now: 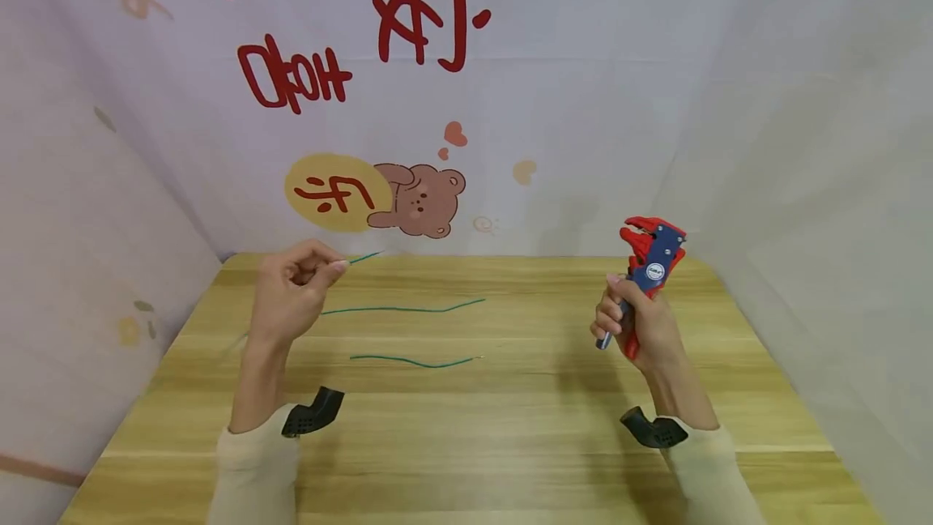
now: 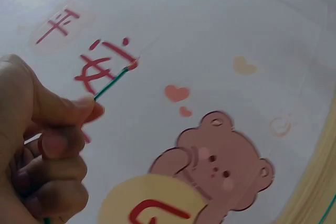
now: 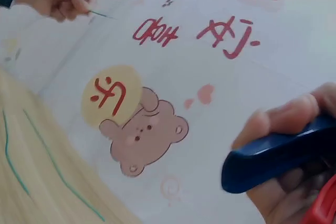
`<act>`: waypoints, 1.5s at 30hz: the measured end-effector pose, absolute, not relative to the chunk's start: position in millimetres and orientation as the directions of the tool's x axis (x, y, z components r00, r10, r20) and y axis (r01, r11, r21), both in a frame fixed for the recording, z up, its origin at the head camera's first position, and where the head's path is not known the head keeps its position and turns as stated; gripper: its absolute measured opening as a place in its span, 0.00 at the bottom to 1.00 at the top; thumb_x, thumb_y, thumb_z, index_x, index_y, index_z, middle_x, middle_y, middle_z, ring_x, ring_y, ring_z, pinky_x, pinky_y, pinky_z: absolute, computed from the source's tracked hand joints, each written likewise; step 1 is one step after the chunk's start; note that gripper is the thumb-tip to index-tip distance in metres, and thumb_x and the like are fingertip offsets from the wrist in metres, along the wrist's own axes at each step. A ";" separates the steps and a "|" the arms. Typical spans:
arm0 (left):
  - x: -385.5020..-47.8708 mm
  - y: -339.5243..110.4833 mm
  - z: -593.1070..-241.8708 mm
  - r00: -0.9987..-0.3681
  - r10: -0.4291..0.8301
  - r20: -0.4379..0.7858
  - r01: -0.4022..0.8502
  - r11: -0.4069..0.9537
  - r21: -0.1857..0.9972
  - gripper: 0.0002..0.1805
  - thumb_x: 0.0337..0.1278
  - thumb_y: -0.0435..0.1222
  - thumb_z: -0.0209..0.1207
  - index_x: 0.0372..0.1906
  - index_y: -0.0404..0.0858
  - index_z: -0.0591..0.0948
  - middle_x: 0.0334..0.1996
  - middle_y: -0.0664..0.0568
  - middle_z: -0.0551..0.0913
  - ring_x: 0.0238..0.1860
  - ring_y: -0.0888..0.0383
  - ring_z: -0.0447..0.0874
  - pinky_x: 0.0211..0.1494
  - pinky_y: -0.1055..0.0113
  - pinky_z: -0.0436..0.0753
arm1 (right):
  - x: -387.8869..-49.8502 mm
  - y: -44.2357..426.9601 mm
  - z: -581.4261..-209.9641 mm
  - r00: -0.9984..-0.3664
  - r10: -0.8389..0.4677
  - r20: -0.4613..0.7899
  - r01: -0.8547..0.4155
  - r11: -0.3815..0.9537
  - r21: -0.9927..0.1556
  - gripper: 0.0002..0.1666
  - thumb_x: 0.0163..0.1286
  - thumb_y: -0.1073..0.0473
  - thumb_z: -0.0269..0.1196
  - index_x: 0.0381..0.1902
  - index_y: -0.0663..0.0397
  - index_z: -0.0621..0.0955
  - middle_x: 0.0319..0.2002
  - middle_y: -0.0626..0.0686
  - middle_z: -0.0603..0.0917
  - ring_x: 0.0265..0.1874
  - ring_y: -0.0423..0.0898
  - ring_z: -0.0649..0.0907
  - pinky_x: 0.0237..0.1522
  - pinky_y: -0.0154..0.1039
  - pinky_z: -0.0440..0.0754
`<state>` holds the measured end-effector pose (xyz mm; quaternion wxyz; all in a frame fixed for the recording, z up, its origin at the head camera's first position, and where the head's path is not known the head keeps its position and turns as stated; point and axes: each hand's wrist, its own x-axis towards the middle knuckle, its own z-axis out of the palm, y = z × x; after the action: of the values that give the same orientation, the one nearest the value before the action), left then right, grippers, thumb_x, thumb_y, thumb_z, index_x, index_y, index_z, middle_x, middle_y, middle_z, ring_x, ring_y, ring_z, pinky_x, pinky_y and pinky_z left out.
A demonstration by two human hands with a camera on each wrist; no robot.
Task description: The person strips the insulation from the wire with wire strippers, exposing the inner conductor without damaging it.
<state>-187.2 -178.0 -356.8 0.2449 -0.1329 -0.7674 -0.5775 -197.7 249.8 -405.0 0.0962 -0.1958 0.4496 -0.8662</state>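
My left hand [image 1: 291,290] pinches a thin green wire [image 1: 364,258] between thumb and forefinger, above the table's far left part. In the left wrist view a short length of this wire [image 2: 111,83] sticks out past the fingertips; its tip is blurred against the red lettering. At the right, my right hand [image 1: 645,322] grips a red and blue wire stripper [image 1: 659,253] by its handles, raised off the table with its red jaws upward. The right wrist view shows a blue handle [image 3: 278,153] across the fingers. The two hands are well apart.
Two more green wires lie on the wooden table [image 1: 437,444]: a farther wire [image 1: 394,309] and a nearer wire [image 1: 411,361], whose right end looks bare. White cloth walls [image 1: 583,104] with printed lettering and a bear stand behind and at both sides.
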 end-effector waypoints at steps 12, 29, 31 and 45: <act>-200.4 -144.2 -369.7 -0.880 0.159 0.448 0.473 0.381 0.795 0.07 0.66 0.30 0.64 0.31 0.41 0.86 0.13 0.56 0.71 0.14 0.64 0.58 0.19 0.70 0.61 | -197.7 235.9 -412.2 -0.857 -0.506 0.097 0.048 -0.267 -0.963 0.10 0.83 0.62 0.50 0.38 0.60 0.69 0.23 0.51 0.76 0.20 0.46 0.79 0.33 0.42 0.87; -209.7 -126.5 -384.8 -0.928 0.216 0.305 0.372 0.463 0.804 0.04 0.68 0.37 0.65 0.35 0.48 0.87 0.18 0.53 0.73 0.20 0.59 0.64 0.23 0.69 0.62 | -200.5 235.6 -417.2 -0.767 -0.609 0.203 0.028 -0.347 -0.938 0.08 0.82 0.68 0.41 0.46 0.63 0.69 0.31 0.54 0.80 0.33 0.50 0.88 0.46 0.51 0.89; -211.3 -123.7 -388.0 -0.928 0.224 0.296 0.369 0.471 0.801 0.04 0.68 0.37 0.65 0.36 0.47 0.87 0.19 0.53 0.74 0.21 0.58 0.66 0.24 0.68 0.64 | -200.5 236.4 -417.0 -0.759 -0.618 0.205 0.034 -0.352 -0.935 0.09 0.82 0.69 0.40 0.46 0.64 0.69 0.31 0.55 0.80 0.33 0.51 0.88 0.46 0.51 0.89; -220.0 -109.6 -403.4 -0.919 0.287 0.271 0.386 0.510 0.769 0.04 0.69 0.39 0.64 0.37 0.50 0.87 0.21 0.56 0.76 0.23 0.57 0.72 0.27 0.67 0.68 | -203.1 239.8 -419.8 -0.669 -0.693 0.268 0.074 -0.421 -0.904 0.15 0.78 0.72 0.37 0.52 0.66 0.70 0.38 0.57 0.84 0.38 0.52 0.89 0.50 0.51 0.88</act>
<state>-220.0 -109.6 -403.4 0.0542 -0.1938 -0.8671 -0.4557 -203.1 239.8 -419.8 0.2466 -0.3237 0.4784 -0.7782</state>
